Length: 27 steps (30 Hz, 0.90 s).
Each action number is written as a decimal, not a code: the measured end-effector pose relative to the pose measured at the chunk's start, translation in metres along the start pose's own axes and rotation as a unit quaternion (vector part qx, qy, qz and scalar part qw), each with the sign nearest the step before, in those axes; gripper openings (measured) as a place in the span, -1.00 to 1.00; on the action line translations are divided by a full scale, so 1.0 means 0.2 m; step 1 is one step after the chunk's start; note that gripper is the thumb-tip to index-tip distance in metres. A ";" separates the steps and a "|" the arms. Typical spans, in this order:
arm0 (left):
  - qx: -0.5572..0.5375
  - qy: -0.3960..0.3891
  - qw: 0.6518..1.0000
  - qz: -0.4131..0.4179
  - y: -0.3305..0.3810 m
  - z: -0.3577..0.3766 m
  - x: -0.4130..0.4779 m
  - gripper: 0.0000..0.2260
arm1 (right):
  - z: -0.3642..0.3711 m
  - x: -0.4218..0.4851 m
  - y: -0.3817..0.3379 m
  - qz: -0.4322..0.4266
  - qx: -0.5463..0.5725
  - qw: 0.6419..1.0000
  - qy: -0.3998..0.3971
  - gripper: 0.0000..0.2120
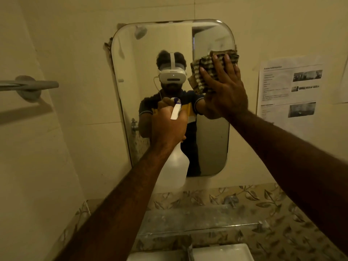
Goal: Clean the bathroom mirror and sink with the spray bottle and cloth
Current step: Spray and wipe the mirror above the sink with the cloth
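A tall mirror (146, 102) with rounded corners hangs on the tiled wall. My right hand (226, 89) presses a checked brown-and-cream cloth (205, 70) flat against the mirror's upper right part, fingers straight and spread. My left hand (167, 125) grips the neck of a translucent white spray bottle (176, 166), held upright in front of the mirror's lower middle, its white and blue nozzle pointing at the glass. The white sink (222, 252) shows at the bottom edge, partly cut off.
A grey towel bar (28, 85) sticks out of the left wall. Printed paper sheets (288, 87) are stuck to the wall right of the mirror. A narrow glass shelf (197, 219) and a wall tap (231, 200) sit below the mirror, above leaf-patterned tiles.
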<state>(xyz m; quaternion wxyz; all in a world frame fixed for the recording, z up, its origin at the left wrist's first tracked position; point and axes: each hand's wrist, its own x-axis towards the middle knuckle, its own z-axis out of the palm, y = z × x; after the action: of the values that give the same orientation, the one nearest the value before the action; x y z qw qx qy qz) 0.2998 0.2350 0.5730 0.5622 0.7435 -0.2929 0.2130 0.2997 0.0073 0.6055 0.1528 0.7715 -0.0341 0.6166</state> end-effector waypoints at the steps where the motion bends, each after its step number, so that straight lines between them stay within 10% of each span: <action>1: 0.002 -0.003 1.000 -0.001 -0.02 0.01 -0.02 -0.85 | 0.00 -0.05 -0.01 0.000 0.002 1.000 -0.006 -0.44; 12: -0.005 -0.045 0.998 -0.049 -0.21 0.06 -0.22 -0.88 | 0.07 -0.72 -0.16 0.023 0.040 0.995 -0.089 -0.45; 22: 0.019 -0.026 0.996 -0.086 -0.33 -0.05 -0.28 -0.88 | 0.11 -0.73 -0.64 0.351 0.112 0.924 -0.103 -0.36; 27: 0.026 0.001 0.996 -0.086 -0.38 -0.17 -0.29 -0.90 | 0.18 -0.71 -0.81 0.319 0.118 0.933 -0.115 -0.35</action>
<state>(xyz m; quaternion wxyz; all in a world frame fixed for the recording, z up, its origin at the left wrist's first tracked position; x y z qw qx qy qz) 0.3094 0.2934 0.4914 0.5591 0.7803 -0.2212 0.1722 0.3400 0.1318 0.4313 -0.1487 0.7980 -0.2231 0.5397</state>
